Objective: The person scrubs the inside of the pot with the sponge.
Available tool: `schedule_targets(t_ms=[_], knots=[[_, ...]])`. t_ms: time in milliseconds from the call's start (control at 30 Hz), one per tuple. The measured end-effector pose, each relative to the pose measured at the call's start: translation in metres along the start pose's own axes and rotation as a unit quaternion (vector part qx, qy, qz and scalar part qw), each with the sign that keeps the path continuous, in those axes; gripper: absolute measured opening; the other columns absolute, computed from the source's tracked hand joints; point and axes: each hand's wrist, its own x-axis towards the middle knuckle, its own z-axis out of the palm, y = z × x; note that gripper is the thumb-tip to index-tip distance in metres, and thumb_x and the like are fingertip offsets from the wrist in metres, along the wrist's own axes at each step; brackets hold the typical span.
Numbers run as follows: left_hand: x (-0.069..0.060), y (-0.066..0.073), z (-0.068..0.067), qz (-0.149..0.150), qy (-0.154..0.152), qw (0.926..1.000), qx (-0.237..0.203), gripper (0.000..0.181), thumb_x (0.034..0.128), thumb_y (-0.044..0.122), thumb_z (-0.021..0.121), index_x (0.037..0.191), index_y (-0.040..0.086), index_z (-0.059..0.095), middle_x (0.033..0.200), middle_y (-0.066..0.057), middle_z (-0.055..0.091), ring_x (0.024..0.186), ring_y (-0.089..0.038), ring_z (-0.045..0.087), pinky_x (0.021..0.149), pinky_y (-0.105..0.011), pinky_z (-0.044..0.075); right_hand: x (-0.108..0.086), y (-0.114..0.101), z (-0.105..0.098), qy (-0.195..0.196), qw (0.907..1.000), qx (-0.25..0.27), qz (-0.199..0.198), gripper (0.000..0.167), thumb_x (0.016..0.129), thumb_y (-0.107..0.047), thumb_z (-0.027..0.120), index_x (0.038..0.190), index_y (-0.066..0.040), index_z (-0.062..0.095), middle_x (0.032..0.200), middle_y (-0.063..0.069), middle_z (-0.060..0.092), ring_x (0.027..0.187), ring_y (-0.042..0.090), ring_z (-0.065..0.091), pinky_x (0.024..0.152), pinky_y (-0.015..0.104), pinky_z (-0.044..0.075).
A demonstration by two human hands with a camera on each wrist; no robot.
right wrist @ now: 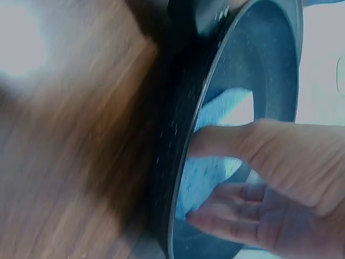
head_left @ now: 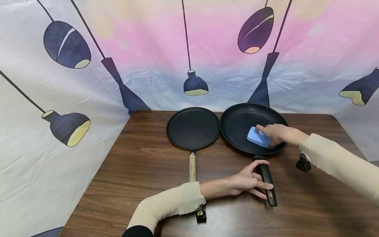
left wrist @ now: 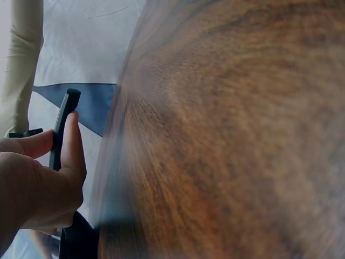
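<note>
A deep black frying pan point(head_left: 237, 121) sits at the back right of the table, its black handle point(head_left: 266, 176) pointing toward the near side. My left hand point(head_left: 245, 181) holds that handle between thumb and fingers; the left wrist view shows the handle point(left wrist: 67, 110) pinched the same way. Inside the pan, my right hand point(head_left: 273, 133) grips a light blue sponge point(head_left: 257, 137) against the inner surface. In the right wrist view, thumb and fingers lie on either side of the sponge point(right wrist: 207, 175), close to the pan's rim.
A flat black pan point(head_left: 193, 127) with a wooden handle point(head_left: 192, 168) lies left of the frying pan, their rims close together or touching. Both are on a brown wooden table point(head_left: 133, 171). Behind it hangs a cloth backdrop point(head_left: 154, 49) printed with lamps.
</note>
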Motion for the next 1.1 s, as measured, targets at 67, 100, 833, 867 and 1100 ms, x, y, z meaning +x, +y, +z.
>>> schedule_targets(t_ms=[67,100,833,867,1100], knots=[[0.001,0.000,0.001,-0.001,0.002,1.0000,0.001,0.070,0.0929,-0.011,0.066,0.138,0.039,0.048,0.088,-0.015,0.070,0.110,-0.058,0.063,0.082,-0.050,0.063,0.002,-0.006,0.002,0.014,0.9996,0.005,-0.024,0.064,0.082,-0.013,0.086,0.132,-0.017,0.047,0.103,0.017,0.063,0.071,0.022,0.056,0.061,0.034,0.048],[0.001,0.000,0.001,-0.002,0.002,1.0000,0.002,0.070,0.0930,-0.011,0.066,0.138,0.039,0.048,0.088,-0.015,0.070,0.110,-0.058,0.063,0.082,-0.051,0.063,0.003,-0.009,0.003,0.023,0.9990,0.005,-0.038,0.064,0.081,-0.013,0.087,0.133,-0.019,0.049,0.101,0.014,0.063,0.069,0.021,0.053,0.059,0.032,0.045],[0.002,-0.001,0.004,-0.004,0.002,1.0000,0.005,0.069,0.0934,-0.011,0.066,0.136,0.041,0.049,0.084,-0.011,0.067,0.110,-0.056,0.065,0.082,-0.051,0.063,0.073,-0.012,-0.007,0.115,0.9909,0.012,-0.068,0.068,0.088,0.003,0.076,0.149,-0.011,0.051,0.139,0.033,0.054,0.100,0.040,0.067,0.080,0.049,0.060],[0.002,0.000,0.004,-0.004,0.002,1.0000,0.004,0.069,0.0935,-0.011,0.066,0.136,0.041,0.049,0.085,-0.011,0.068,0.110,-0.056,0.065,0.082,-0.051,0.063,0.076,-0.009,-0.008,0.118,0.9911,0.013,-0.061,0.068,0.088,0.004,0.076,0.150,-0.011,0.050,0.139,0.033,0.054,0.104,0.042,0.067,0.083,0.052,0.059],[0.002,-0.001,0.003,-0.005,0.010,0.9999,0.001,0.071,0.0928,-0.012,0.066,0.134,0.043,0.050,0.084,-0.012,0.067,0.110,-0.058,0.063,0.082,-0.051,0.063,0.086,0.017,-0.006,0.148,0.9888,-0.009,0.015,0.063,0.095,0.012,0.059,0.151,-0.010,0.042,0.135,0.036,0.051,0.107,0.047,0.060,0.085,0.057,0.054]])
